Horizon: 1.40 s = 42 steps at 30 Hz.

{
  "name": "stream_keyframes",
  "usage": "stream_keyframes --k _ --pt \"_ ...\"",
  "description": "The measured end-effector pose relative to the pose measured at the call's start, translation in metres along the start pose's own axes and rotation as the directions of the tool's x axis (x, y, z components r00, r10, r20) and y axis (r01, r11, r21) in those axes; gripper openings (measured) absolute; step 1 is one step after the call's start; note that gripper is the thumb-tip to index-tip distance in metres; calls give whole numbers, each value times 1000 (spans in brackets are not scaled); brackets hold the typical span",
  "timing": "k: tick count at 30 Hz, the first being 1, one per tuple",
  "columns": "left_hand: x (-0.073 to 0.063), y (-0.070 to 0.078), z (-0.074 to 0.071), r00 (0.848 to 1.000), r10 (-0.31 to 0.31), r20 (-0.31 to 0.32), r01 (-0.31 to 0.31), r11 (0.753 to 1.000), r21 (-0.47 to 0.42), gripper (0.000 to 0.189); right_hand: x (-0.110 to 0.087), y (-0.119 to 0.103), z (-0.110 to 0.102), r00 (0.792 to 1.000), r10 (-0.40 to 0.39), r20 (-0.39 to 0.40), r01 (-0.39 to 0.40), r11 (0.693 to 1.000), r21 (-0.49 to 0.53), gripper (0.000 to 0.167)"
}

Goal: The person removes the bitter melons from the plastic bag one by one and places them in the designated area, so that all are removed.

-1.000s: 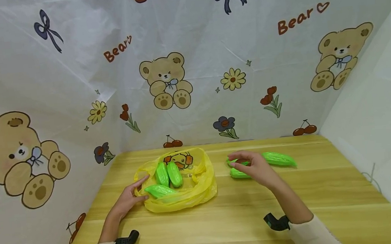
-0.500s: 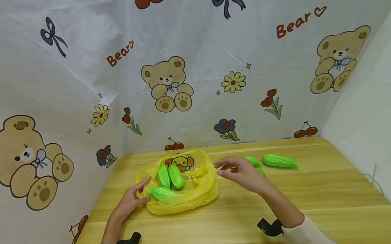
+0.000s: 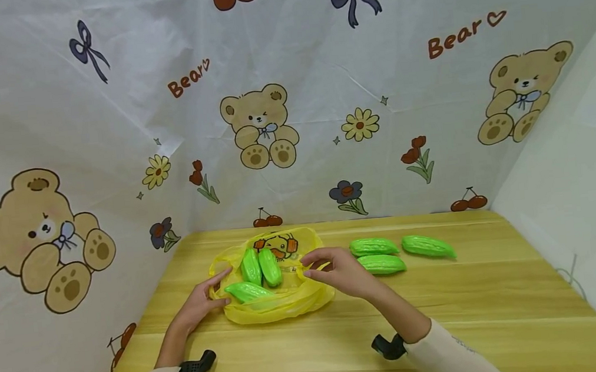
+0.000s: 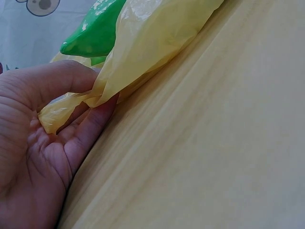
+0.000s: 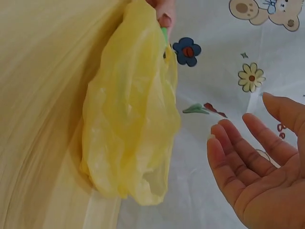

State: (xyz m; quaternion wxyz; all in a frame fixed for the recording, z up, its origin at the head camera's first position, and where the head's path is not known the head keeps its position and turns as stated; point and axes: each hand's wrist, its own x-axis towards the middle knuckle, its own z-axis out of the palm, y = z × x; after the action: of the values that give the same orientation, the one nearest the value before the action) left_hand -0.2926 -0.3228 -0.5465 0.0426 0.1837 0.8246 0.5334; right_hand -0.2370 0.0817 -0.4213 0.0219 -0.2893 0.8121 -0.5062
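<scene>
A thin yellow plastic bag (image 3: pixel 282 312) lies on the table with its mouth facing up. Inside it are three bright green bitter melons, such as the front bitter melon (image 3: pixel 249 292). My left hand (image 3: pixel 198 306) holds the bag's left edge; the left wrist view shows the plastic bunched between thumb (image 4: pixel 62 78) and fingers. Over the bag's right edge hovers my right hand (image 3: pixel 339 270). It is bare of any object, and the right wrist view shows its fingers (image 5: pixel 245 160) relaxed and apart from the plastic.
To the right on the wooden table (image 3: pixel 479 306) lie three more bitter melons: a rear one (image 3: pixel 373 247), a front one (image 3: pixel 383 264) and a right one (image 3: pixel 428 246). A bear-printed sheet (image 3: pixel 316 90) rises behind the table. A thin cord (image 3: pixel 570 273) runs by the right edge.
My right hand has moved left, from above the loose bitter melons to the bag's right edge, uncovering them. The left hand keeps its hold on the bag.
</scene>
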Motion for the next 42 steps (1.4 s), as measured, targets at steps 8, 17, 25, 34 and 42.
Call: stream_keyframes --k 8,17,25,34,42 --pt "1 0 1 1000 -20 -6 20 1000 2 77 16 5 25 1000 14 0 -14 1000 -15 22" --pt "2 4 0 1000 -22 -7 22 1000 15 77 29 13 47 1000 18 -22 -18 1000 -15 20" --pt "1 3 -1 1000 -18 -4 18 1000 1 78 34 17 62 1000 17 -15 -17 1000 21 23" --pt "-2 3 2 1000 7 2 -7 1000 -6 77 37 27 79 998 56 -20 -56 998 27 28" --pt "-2 4 2 1000 -18 -7 18 1000 2 78 40 29 88 997 55 -47 -54 998 27 31"
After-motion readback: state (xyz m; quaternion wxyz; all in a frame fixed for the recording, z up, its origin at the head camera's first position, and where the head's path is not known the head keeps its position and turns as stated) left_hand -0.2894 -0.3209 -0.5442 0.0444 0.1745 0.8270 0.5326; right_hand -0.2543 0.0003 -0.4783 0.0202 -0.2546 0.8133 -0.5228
